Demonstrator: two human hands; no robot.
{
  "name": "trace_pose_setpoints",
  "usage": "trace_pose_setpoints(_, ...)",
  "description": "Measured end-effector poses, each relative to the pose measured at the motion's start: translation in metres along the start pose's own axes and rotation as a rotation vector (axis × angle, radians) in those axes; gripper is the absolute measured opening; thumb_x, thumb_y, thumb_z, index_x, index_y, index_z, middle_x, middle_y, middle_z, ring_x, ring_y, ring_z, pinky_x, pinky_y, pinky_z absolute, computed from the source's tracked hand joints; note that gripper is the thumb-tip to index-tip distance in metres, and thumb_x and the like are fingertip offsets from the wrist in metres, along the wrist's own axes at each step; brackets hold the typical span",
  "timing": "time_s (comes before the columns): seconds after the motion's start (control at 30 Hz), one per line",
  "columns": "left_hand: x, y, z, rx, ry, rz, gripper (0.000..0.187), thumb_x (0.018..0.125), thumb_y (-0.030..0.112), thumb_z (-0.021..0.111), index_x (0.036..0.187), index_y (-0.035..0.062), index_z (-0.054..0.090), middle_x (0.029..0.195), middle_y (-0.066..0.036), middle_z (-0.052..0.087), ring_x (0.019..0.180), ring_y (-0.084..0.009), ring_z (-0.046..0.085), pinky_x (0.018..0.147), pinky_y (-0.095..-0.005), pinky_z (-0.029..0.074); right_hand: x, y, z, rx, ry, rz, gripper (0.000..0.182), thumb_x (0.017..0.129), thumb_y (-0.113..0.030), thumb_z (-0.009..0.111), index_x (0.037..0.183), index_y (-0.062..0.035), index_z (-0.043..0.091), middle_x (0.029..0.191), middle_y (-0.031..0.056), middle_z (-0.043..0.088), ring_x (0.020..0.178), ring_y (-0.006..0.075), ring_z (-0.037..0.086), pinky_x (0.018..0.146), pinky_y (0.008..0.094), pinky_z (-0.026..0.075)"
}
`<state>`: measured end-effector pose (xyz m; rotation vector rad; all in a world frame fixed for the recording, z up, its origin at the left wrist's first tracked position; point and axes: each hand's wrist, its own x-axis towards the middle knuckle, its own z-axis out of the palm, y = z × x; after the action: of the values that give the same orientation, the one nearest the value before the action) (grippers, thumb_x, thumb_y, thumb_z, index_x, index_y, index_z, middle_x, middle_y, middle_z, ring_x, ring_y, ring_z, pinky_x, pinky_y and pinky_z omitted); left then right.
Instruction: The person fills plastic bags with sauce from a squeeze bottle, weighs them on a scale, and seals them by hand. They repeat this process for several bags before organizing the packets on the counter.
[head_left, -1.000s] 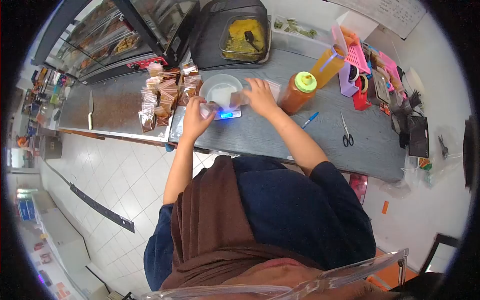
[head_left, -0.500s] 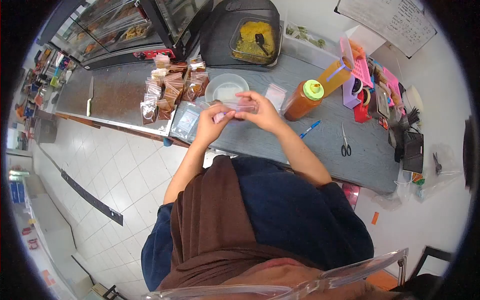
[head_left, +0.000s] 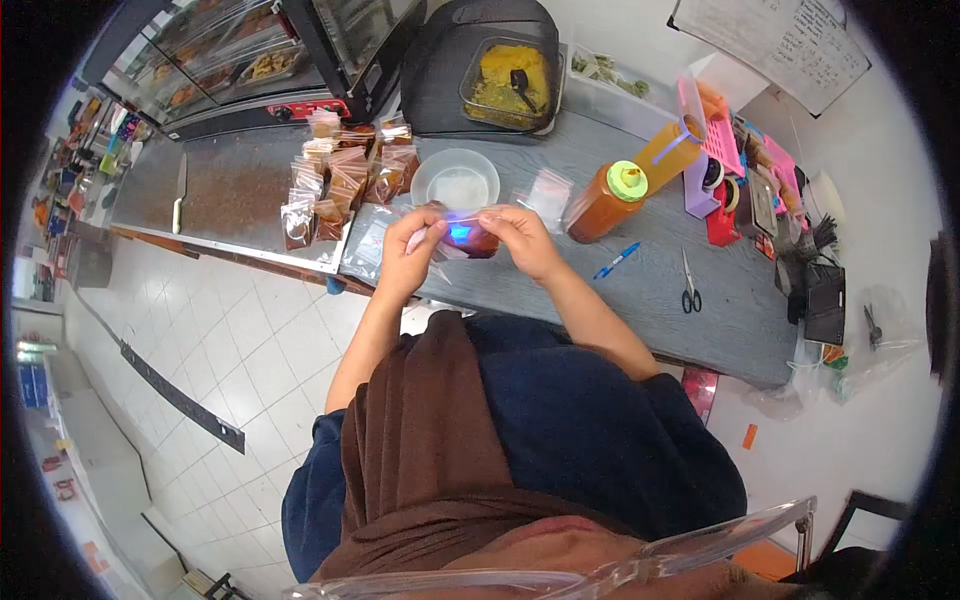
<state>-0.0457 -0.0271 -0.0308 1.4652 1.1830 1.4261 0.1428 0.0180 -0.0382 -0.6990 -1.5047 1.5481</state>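
Note:
A small zip-lock bag of brown sauce (head_left: 478,244) hangs between my hands over the near edge of the counter. My left hand (head_left: 405,258) pinches one top corner, and a pale pinkish strip (head_left: 417,238) shows at its fingers. At the other top corner, the thumb and fingers of my right hand (head_left: 524,242) are closed on the bag's edge. Bluish light glints off the plastic. Just beyond the hands stands a round translucent bowl (head_left: 422,186). Flat clear bags (head_left: 548,190) lie to the right of it, and more clear plastic (head_left: 365,248) lies by my left hand.
Filled sauce bags (head_left: 345,180) are grouped on the left. To the right stand a sauce bottle (head_left: 603,202), a blue pen (head_left: 617,261) and scissors (head_left: 691,290). Behind are a glass dish of yellow food (head_left: 508,75) and a display case (head_left: 250,75). A knife (head_left: 180,195) lies far left.
My hands have turned the bag so its sauce-filled part hangs below the fingers, with both hands now at its top edge. The bag has come slightly nearer me.

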Motion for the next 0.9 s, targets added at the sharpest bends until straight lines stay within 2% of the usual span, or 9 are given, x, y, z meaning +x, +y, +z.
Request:
trace_pose_setpoints(0.17, 0.003, 0.008, -0.013, 0.349, -0.037, 0.248, 0.005, 0.079, 0.004, 0.063, 0.081, -0.0003, 0.061, 0.073, -0.011, 0.059, 0.070, -0.0250, 0.057, 0.065, -0.0333, 0.044, 0.018, -0.002, 0.024, -0.362, 0.005, -0.272, 0.014, 0.083, -0.014, 0.065, 0.088, -0.0006, 0.067, 0.076, 0.0095, 0.062, 0.070, 0.0174, 0.061, 0.067, 0.0274, 0.047)
trace_pose_setpoints(0.23, 0.003, 0.013, -0.017, 0.448, 0.005, 0.348, 0.005, 0.079, 0.004, 0.064, 0.080, 0.0003, 0.061, 0.070, -0.011, 0.056, 0.068, -0.0255, 0.056, 0.062, -0.0335, 0.042, 0.025, -0.015, 0.031, -0.428, -0.049, -0.227, 0.015, 0.081, -0.015, 0.067, 0.084, -0.0001, 0.066, 0.076, 0.0119, 0.062, 0.069, 0.0209, 0.061, 0.064, 0.0292, 0.047)
trace_pose_setpoints(0.37, 0.004, 0.017, -0.040, 0.535, -0.001, 0.336, 0.008, 0.076, 0.005, 0.065, 0.079, -0.0005, 0.060, 0.073, -0.013, 0.058, 0.073, -0.0321, 0.054, 0.065, -0.0379, 0.043, 0.047, -0.015, 0.042, -0.546, -0.130, -0.247, 0.022, 0.079, -0.020, 0.070, 0.074, 0.0003, 0.064, 0.066, 0.0131, 0.059, 0.058, 0.0221, 0.056, 0.055, 0.0330, 0.043)
trace_pose_setpoints(0.57, 0.014, -0.007, -0.073, 0.536, 0.070, 0.318, 0.009, 0.077, 0.006, 0.066, 0.078, -0.0003, 0.059, 0.073, -0.014, 0.057, 0.072, -0.0313, 0.054, 0.065, -0.0382, 0.043, 0.083, 0.005, 0.052, -0.746, -0.128, -0.036, 0.049, 0.074, -0.040, 0.075, 0.056, 0.0002, 0.054, 0.048, 0.0137, 0.047, 0.044, 0.0220, 0.043, 0.045, 0.0365, 0.033)
trace_pose_setpoints(0.67, 0.027, -0.035, -0.096, 0.456, 0.095, 0.213, 0.011, 0.081, 0.009, 0.065, 0.084, -0.0005, 0.062, 0.079, -0.014, 0.061, 0.075, -0.0311, 0.058, 0.068, -0.0366, 0.046, 0.092, 0.025, 0.044, -0.780, -0.030, 0.151, 0.045, 0.072, -0.039, 0.076, 0.060, -0.0015, 0.054, 0.059, 0.0104, 0.053, 0.054, 0.0193, 0.050, 0.052, 0.0329, 0.041)
trace_pose_setpoints(0.77, 0.044, -0.065, -0.117, 0.430, 0.155, 0.036, 0.015, 0.083, 0.012, 0.064, 0.093, 0.0002, 0.064, 0.085, -0.016, 0.064, 0.081, -0.0338, 0.061, 0.074, -0.0379, 0.048, 0.081, 0.048, 0.030, -0.967, 0.051, -0.405, 0.037, 0.073, -0.038, 0.076, 0.075, -0.0043, 0.061, 0.074, 0.0110, 0.055, 0.071, 0.0240, 0.055, 0.065, 0.0352, 0.044)
trace_pose_setpoints(0.83, 0.059, -0.090, -0.123, 0.510, 0.209, -0.033, 0.019, 0.082, 0.013, 0.065, 0.096, 0.0004, 0.063, 0.086, -0.016, 0.064, 0.084, -0.0354, 0.061, 0.076, -0.0404, 0.048, 0.072, 0.064, 0.033, -1.088, 0.029, -0.369, 0.037, 0.074, -0.040, 0.074, 0.086, -0.0068, 0.063, 0.081, 0.0103, 0.055, 0.082, 0.0298, 0.054, 0.072, 0.0389, 0.043)
trace_pose_setpoints(0.87, 0.062, -0.096, -0.123, 0.703, 0.238, 0.059, 0.030, 0.079, 0.012, 0.066, 0.106, 0.0016, 0.059, 0.100, -0.018, 0.063, 0.096, -0.0371, 0.058, 0.083, -0.0444, 0.045, 0.069, 0.073, 0.033, -1.148, 0.020, -0.351, 0.038, 0.074, -0.040, 0.073, 0.091, -0.0080, 0.064, 0.084, 0.0100, 0.055, 0.087, 0.0326, 0.053, 0.076, 0.0408, 0.043)
trace_pose_setpoints(0.9, 0.062, -0.101, -0.120, 0.764, 0.274, 0.114, 0.034, 0.078, 0.012, 0.067, 0.109, 0.0020, 0.058, 0.104, -0.018, 0.061, 0.100, -0.0372, 0.056, 0.085, -0.0446, 0.044, 0.069, 0.085, 0.031, -1.119, 0.017, -0.329, 0.035, 0.075, -0.036, 0.072, 0.091, -0.0074, 0.064, 0.083, 0.0097, 0.056, 0.086, 0.0321, 0.054, 0.076, 0.0407, 0.044)
